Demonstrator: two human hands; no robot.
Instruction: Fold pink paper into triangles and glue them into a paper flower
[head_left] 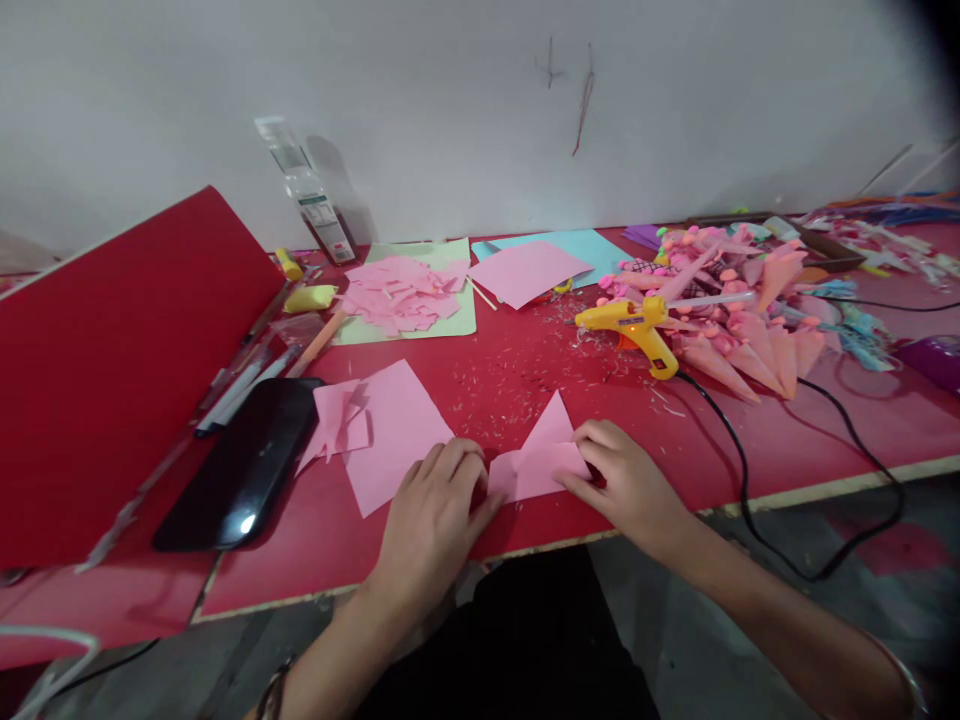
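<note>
While folded pink paper [541, 468] peaks sharply, left fingers [454, 456] and right fingers [602, 436], slightly parted, pinch its ends

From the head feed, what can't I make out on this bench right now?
All in the head view:
- Folded pink paper: its underside, hidden by its upper face.
- Bottle: its label text, too small and blurred to read.
- Purple object: cut off by the right edge, so I can't tell what it is.
- Pink cone pile: lower pieces, hidden by those on top.
</note>
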